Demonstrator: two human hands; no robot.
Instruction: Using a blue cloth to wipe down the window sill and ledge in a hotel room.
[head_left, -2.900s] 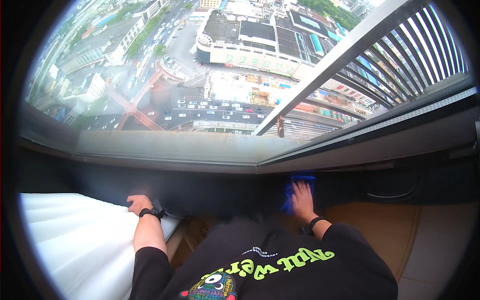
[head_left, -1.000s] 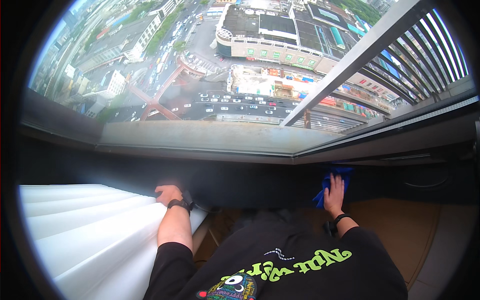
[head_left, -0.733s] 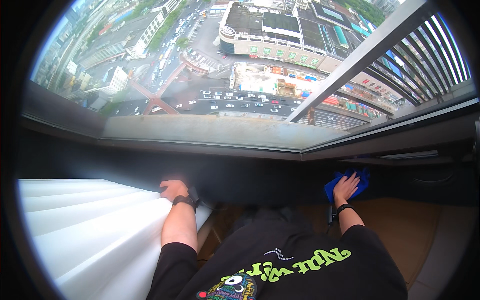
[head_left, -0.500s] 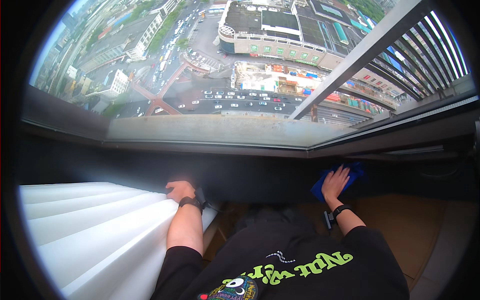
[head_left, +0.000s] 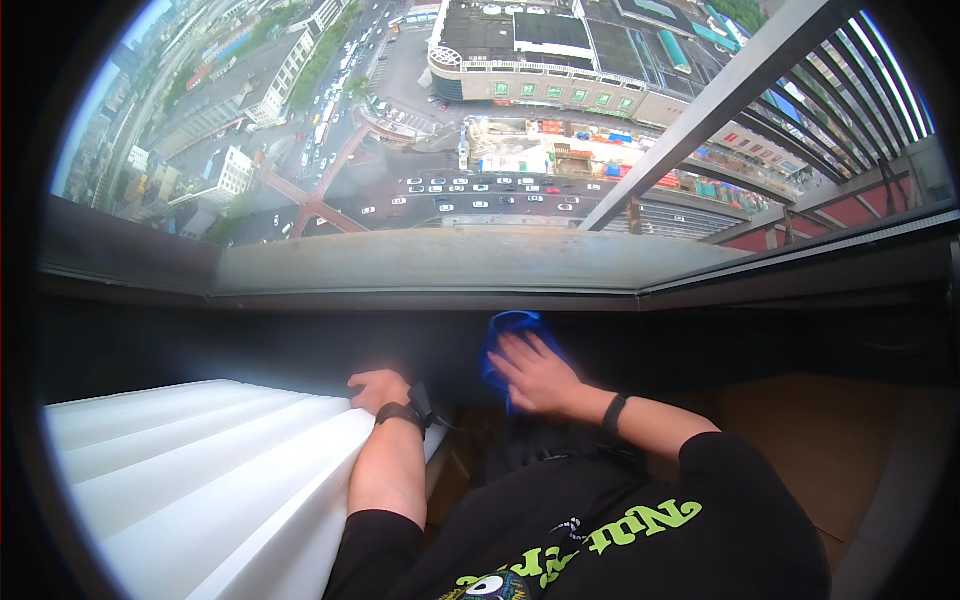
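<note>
My right hand (head_left: 535, 372) lies over a blue cloth (head_left: 515, 322), pressing it against the dark windowsill (head_left: 660, 350) near the middle. Its fingers stretch across the cloth, which bunches up beyond the fingertips. To the left, my left hand (head_left: 380, 390) rests at the sill's near edge with its fingers curled. What those fingers close on is hidden. The corner of a white pleated curtain (head_left: 210, 470) meets that hand and runs along the left forearm. Each wrist wears a dark band, and a small dark device sits beside the left one.
Beyond the sill stands a window frame (head_left: 420, 298) with glass, far above a street with cars and buildings. A grey slatted metal railing (head_left: 690, 110) slants outside on the right. Brown flooring (head_left: 790, 450) shows below the sill at the right.
My right hand has slid the blue cloth leftward along the sill, from the right side to the middle. My left hand has shifted slightly right and down in the view.
</note>
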